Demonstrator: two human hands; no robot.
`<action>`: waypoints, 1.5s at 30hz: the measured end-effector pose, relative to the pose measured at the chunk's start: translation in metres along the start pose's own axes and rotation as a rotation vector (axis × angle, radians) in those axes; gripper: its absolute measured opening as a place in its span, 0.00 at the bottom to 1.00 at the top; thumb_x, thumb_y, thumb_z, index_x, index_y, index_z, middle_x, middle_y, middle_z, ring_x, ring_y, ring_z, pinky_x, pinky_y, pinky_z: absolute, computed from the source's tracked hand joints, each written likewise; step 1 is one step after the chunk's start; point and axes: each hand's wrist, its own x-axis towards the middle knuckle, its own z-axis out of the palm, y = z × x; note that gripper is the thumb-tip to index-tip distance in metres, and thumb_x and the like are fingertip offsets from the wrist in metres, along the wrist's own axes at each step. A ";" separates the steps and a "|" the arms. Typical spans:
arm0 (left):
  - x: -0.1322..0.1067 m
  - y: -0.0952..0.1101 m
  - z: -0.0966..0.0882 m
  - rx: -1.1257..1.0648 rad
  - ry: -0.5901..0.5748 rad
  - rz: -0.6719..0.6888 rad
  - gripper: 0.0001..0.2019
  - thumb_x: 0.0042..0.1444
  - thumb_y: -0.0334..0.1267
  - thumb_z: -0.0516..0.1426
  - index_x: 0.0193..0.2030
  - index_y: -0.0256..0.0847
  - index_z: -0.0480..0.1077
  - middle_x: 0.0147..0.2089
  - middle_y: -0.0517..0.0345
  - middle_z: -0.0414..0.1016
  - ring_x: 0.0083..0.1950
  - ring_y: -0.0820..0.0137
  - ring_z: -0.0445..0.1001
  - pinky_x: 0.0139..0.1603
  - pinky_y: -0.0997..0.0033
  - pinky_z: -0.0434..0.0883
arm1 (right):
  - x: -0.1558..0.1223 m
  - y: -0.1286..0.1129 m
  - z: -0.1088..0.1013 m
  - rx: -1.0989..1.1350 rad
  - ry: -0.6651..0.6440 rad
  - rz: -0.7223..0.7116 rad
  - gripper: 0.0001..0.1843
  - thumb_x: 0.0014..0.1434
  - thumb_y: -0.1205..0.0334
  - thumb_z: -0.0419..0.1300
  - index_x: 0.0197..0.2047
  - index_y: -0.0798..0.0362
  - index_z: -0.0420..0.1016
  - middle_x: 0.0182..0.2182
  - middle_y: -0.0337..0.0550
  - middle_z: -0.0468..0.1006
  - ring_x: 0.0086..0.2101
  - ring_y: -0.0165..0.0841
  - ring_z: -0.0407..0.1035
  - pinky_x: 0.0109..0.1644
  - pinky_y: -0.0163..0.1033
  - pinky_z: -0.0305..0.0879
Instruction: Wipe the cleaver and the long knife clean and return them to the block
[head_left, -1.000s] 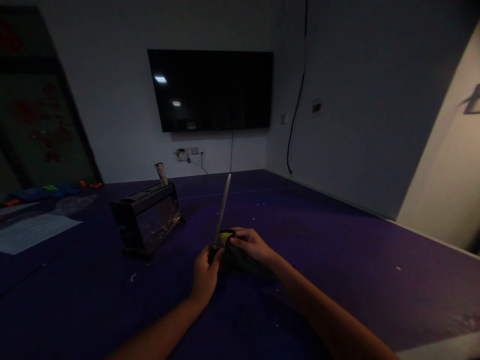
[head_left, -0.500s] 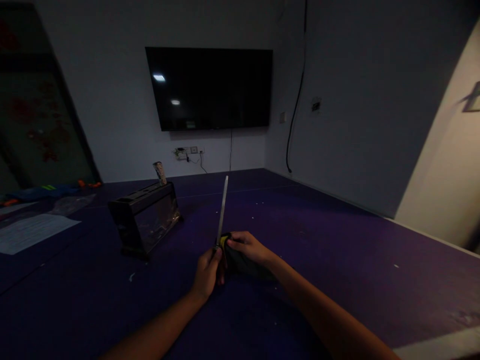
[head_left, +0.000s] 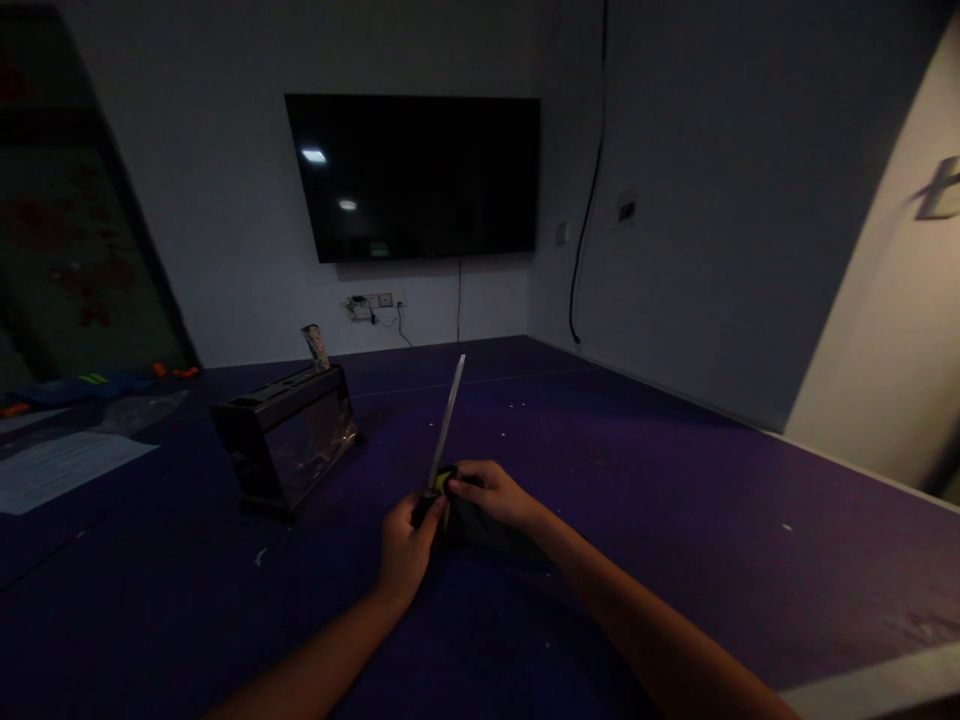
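My left hand (head_left: 406, 550) is closed around the dark handle of a long, thin metal rod (head_left: 448, 420) that looks like a sharpening steel. The rod points up and away from me, leaning slightly right. Close beside it, my right hand (head_left: 491, 492) pinches a dark cloth (head_left: 480, 530) with a yellow patch near the rod's base. Most of the cloth lies in shadow below my right hand and forearm. Ahead on the left stands a black knife block (head_left: 281, 400) with a clear side panel. One patterned handle (head_left: 316, 346) sticks up from its top.
Both hands work over a purple surface (head_left: 660, 470) dotted with small white scraps. Paper sheets (head_left: 75, 468), clear plastic (head_left: 142, 410) and blue and orange items (head_left: 105, 383) lie at the far left. A television (head_left: 420, 175) hangs on the back wall, and a black cable (head_left: 589, 220) hangs near the corner.
My left hand has shifted slightly left and tilted, so the rod leans further right and more of its dark handle shows. My right hand stays almost in place on the cloth.
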 end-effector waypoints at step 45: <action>0.006 -0.012 -0.001 -0.032 0.077 -0.019 0.17 0.44 0.49 0.59 0.33 0.35 0.69 0.31 0.53 0.74 0.34 0.67 0.72 0.34 0.71 0.67 | 0.000 -0.005 -0.004 -0.239 0.003 -0.063 0.21 0.59 0.48 0.51 0.29 0.56 0.75 0.27 0.42 0.74 0.35 0.35 0.68 0.42 0.39 0.62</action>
